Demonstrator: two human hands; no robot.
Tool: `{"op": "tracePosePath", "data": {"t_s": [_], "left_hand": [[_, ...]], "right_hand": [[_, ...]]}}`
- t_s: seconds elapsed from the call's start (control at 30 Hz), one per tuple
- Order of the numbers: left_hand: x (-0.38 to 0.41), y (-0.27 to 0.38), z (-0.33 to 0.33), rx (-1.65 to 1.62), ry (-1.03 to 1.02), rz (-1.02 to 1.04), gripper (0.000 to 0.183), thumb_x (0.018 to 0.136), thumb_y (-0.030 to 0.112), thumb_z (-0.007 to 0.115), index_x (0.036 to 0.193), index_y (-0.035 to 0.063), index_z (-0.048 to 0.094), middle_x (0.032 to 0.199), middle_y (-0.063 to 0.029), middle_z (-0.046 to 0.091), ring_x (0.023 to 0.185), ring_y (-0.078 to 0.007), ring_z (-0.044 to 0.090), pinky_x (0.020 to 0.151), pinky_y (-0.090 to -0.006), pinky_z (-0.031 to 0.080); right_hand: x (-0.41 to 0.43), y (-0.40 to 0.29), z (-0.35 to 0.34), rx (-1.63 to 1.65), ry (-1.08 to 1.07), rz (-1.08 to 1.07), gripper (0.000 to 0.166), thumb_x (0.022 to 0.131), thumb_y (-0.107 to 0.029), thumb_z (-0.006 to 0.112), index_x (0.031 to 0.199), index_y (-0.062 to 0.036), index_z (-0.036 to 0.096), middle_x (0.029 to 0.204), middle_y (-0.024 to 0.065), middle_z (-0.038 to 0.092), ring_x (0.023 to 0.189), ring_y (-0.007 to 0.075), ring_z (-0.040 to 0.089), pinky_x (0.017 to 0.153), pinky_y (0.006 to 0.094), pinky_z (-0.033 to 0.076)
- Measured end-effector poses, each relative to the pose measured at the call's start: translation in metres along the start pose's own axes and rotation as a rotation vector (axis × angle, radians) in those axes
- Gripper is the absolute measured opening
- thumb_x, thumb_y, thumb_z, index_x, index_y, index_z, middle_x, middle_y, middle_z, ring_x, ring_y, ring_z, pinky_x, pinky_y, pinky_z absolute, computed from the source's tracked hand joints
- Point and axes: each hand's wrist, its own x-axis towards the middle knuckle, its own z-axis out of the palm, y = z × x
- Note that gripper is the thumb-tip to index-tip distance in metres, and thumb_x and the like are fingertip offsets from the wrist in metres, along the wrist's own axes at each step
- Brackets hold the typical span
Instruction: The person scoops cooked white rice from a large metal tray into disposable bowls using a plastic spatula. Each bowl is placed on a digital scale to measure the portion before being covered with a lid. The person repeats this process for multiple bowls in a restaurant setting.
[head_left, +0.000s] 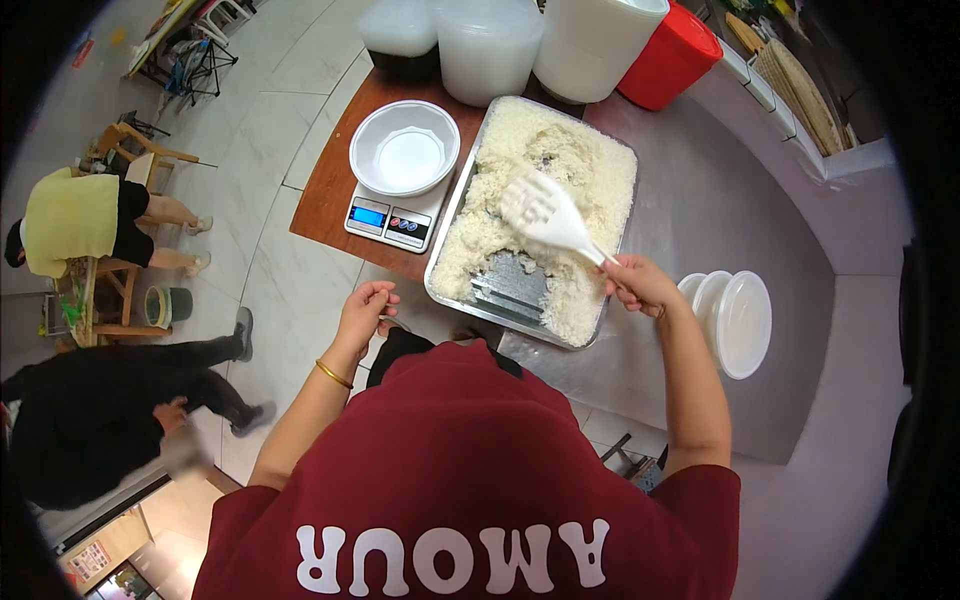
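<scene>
My right hand (637, 285) grips the handle of a white slotted rice paddle (551, 214), its blade over cooked white rice (495, 247). The rice covers much of a shallow metal tray (510, 289), whose bare bottom shows at the near end. Left of the tray, a white plastic bowl (405, 154) rests on a digital kitchen scale (397, 221) with a lit blue display. My left hand (369, 311) hovers beyond the near edge of the wooden board (330, 195), fingers curled and apparently holding nothing; whether they are fully closed is hard to see.
Large white tubs (491, 52) and a red bucket (671, 56) stand behind the tray. Stacked white lids or bowls (739, 322) lie right on the metal table (675, 217). One person in yellow (75, 217) bends over at far left; another in black (97, 420) is nearer.
</scene>
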Motion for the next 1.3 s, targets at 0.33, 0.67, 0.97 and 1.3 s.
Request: {"op": "tracePosePath", "data": {"t_s": [0.33,0.67,0.97,1.3], "left_hand": [[0.018,0.02,0.021,0.028,-0.166,0.145,0.02,0.092,0.015,0.05,0.109,0.0062,0.054,0.089,0.0002,0.061,0.07,-0.0046,0.054,0.052,-0.0176,0.037],[0.028,0.015,0.035,0.022,-0.258,0.065,0.012,0.086,0.008,0.058,0.098,0.0063,0.055,0.077,0.0022,0.06,0.065,-0.0044,0.056,0.051,-0.0164,0.035],[0.028,0.011,0.035,-0.046,-0.222,0.084,0.014,0.085,0.0,0.057,0.099,0.0012,0.054,0.078,-0.0011,0.058,0.063,-0.0079,0.053,0.06,-0.0199,0.045],[0.041,0.004,0.029,0.025,-0.303,0.126,0.013,0.087,0.004,0.057,0.1,0.0042,0.052,0.076,0.0016,0.056,0.062,-0.0059,0.049,0.057,-0.0192,0.042]], "right_hand": [[-0.083,0.029,0.047,-0.442,0.646,-0.54,0.021,0.09,-0.02,0.055,0.106,-0.0112,0.063,0.065,0.0021,0.05,0.048,0.013,0.045,0.044,0.0296,0.038],[0.012,0.013,0.108,-1.148,0.927,-0.398,0.052,0.084,-0.006,0.048,0.133,-0.0205,0.044,0.081,0.0185,0.055,0.068,0.0363,0.06,0.058,0.0432,0.049],[-0.042,0.074,0.154,-1.138,0.752,-0.307,0.052,0.086,-0.011,0.052,0.136,-0.0239,0.041,0.073,0.0202,0.051,0.061,0.0394,0.057,0.055,0.0458,0.048],[-0.002,0.023,0.136,-1.119,0.847,-0.325,0.043,0.087,-0.017,0.052,0.129,-0.0226,0.05,0.071,0.0151,0.053,0.064,0.0326,0.061,0.058,0.0422,0.049]]}}
